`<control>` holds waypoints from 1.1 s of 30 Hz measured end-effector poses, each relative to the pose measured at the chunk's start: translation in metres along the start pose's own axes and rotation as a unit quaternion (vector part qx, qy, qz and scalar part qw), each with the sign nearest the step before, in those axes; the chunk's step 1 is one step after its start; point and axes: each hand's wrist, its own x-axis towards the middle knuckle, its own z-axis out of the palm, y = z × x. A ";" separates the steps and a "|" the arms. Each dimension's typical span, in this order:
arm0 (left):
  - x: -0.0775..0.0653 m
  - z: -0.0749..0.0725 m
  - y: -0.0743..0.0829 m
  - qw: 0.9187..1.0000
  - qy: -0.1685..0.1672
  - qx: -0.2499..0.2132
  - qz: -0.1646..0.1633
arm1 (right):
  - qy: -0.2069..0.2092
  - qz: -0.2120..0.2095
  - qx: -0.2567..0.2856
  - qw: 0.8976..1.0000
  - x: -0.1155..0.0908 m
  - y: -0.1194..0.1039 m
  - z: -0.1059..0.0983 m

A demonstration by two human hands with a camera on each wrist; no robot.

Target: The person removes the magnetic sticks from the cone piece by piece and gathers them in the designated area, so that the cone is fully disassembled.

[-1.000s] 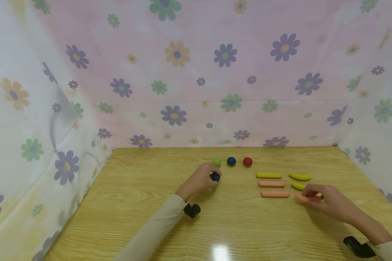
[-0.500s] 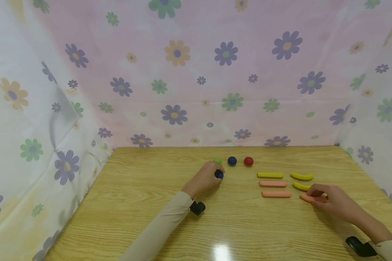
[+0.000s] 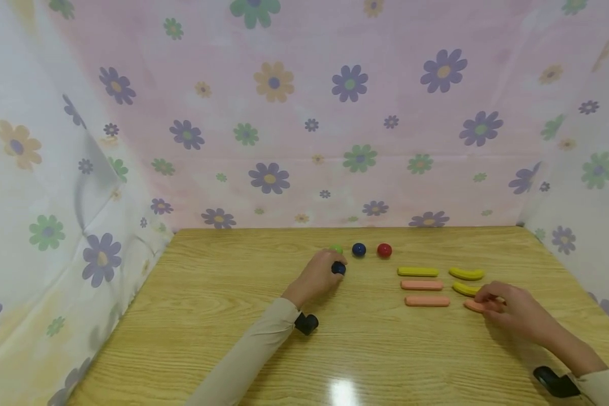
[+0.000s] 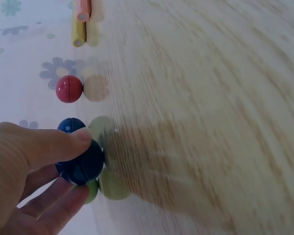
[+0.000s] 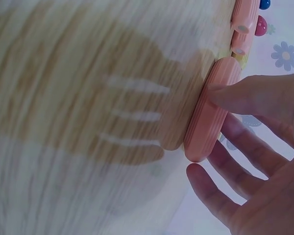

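My left hand (image 3: 317, 276) pinches a dark blue ball (image 4: 88, 164) between thumb and fingers, low over the wooden table. Just beyond it sits a green ball (image 3: 337, 248), partly hidden by the hand. A second blue ball (image 3: 358, 250) and a red ball (image 3: 384, 250) stand to its right in a row. My right hand (image 3: 517, 310) pinches a salmon-pink, ridged, rounded stick (image 5: 213, 110), thumb on the near side and fingers behind. Close by that hand lies a yellow curved stick (image 3: 465, 289), partly covered by its fingers.
Another yellow curved stick (image 3: 466, 274) lies farther back. Left of it are a straight yellow stick (image 3: 418, 272) and two straight pink sticks, one behind (image 3: 422, 285) and one nearer (image 3: 427, 301). Flowered cloth (image 3: 294, 135) encloses the table (image 3: 223, 270) at the back and sides.
My left hand has moved slightly away and to the right with the blue ball, closer to the green one. The pink stick in my right hand has shifted a little to the right.
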 end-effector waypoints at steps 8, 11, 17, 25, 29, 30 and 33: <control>-0.001 0.002 -0.001 1.000 0.010 0.007 -0.001 | 0.022 -0.012 0.001 1.000 0.000 -0.001 0.004; -0.002 0.001 0.000 1.000 0.016 0.005 0.000 | 0.019 -0.009 0.004 1.000 -0.001 -0.003 0.005; -0.003 0.000 0.001 1.000 0.023 -0.002 -0.007 | 0.015 -0.013 0.007 1.000 -0.001 -0.005 0.005; -0.004 -0.001 0.000 0.999 0.024 -0.022 -0.008 | 0.028 -0.025 0.001 0.999 -0.002 -0.005 0.006; -0.005 -0.002 0.001 1.000 0.020 -0.022 -0.009 | 0.034 -0.034 0.003 0.999 -0.002 -0.005 0.007; -0.006 -0.003 0.001 1.000 0.020 -0.021 -0.008 | 0.033 -0.033 0.003 0.999 -0.002 -0.005 0.007; -0.006 -0.003 0.000 1.000 0.019 -0.015 -0.007 | 0.029 -0.026 0.005 0.999 -0.003 -0.006 0.007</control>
